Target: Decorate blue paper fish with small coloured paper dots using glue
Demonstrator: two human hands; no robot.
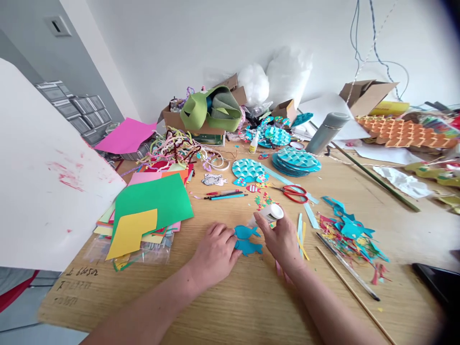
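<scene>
My left hand rests on the wooden table with its fingers curled, its fingertips pressing on blue paper fish cut-outs. My right hand is closed around a small white glue bottle, tipped sideways with its nozzle pointing left over the blue cut-outs. Both forearms reach in from the bottom edge.
A stack of coloured paper sheets lies to the left, red scissors and pencils lie beyond my hands. Blue paper scraps and thin sticks lie to the right. Blue scale-patterned discs, boxes and a large white board surround the area.
</scene>
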